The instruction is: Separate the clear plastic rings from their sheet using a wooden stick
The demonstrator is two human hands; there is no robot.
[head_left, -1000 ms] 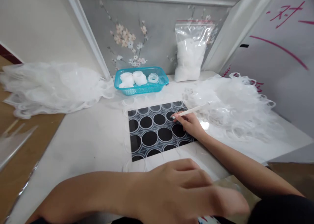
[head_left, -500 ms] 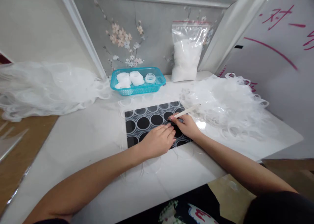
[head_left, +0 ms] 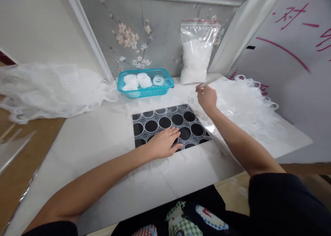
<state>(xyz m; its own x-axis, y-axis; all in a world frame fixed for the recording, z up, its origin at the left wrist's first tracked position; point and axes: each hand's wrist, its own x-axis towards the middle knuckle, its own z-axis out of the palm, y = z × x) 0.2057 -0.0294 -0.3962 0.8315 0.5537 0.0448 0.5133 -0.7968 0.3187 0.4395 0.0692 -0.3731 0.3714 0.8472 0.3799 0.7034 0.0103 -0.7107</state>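
My left hand (head_left: 165, 143) lies flat with its fingers stretched out, pressing on a dark rectangular sheet (head_left: 191, 144) patterned with rows of black circles ringed in pale grey. Faint clear ring outlines show on the table past the sheet's edges. Up and to the right, off the sheet, my right hand (head_left: 207, 97) is closed around a slim pale stick (head_left: 209, 81), which looks smeared by motion. The stick's tip is too blurred to make out.
A blue plastic basket (head_left: 144, 92) with white ring stacks stands at the back. Beside it, a zip bag (head_left: 196, 61) of white material leans on the wall. Heaps of translucent ring-cut plastic lie at right (head_left: 248, 111) and left (head_left: 57, 91) on the white table (head_left: 103, 139).
My right hand has lifted off the sheet and moved up and right with the stick. My left hand stays on the sheet, its thumb now spread apart.
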